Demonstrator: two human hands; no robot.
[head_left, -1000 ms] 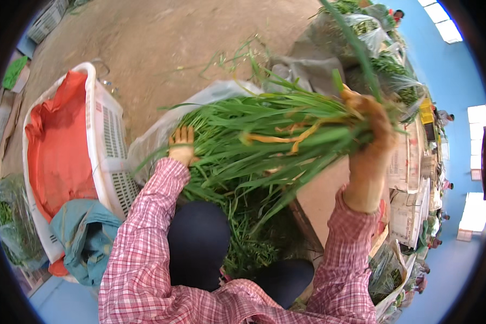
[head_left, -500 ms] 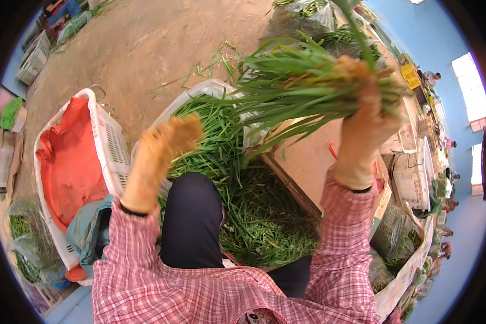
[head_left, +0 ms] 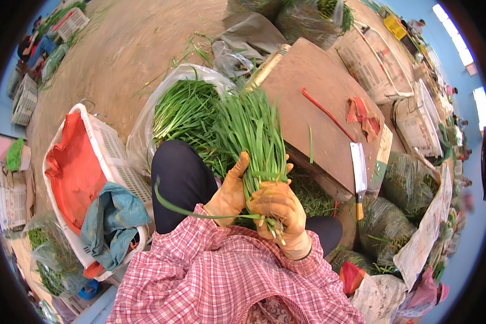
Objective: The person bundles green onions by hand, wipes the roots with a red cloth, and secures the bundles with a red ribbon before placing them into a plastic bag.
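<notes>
Both of my hands wear orange-tan gloves and meet in front of my chest on one bunch of garlic chives [head_left: 254, 129]. Its green leaves point away from me, and the pale stem ends stick out below the gloves. My left hand [head_left: 228, 193] cups the bunch from the left and behind, with fingertips showing past its right side. Across the stems, my right hand [head_left: 279, 208] is closed around them. One long loose leaf [head_left: 181, 209] curves out leftward from the hands. Beyond my knee, more chives [head_left: 181, 110] lie in a clear plastic bag [head_left: 140, 132].
A brown board [head_left: 308, 81] stands at the right, with a red strip [head_left: 326, 113] and a cleaver [head_left: 358, 170] at its near edge, blade upward. To the left is a white crate [head_left: 119, 156] with red lining and a blue-green cloth [head_left: 113, 221]. Filled bags [head_left: 386, 227] sit at right.
My right hand has brought the bunch down from the upper right to my chest. The left hand has come rightward onto the bunch. The view has shifted, showing the cleaver.
</notes>
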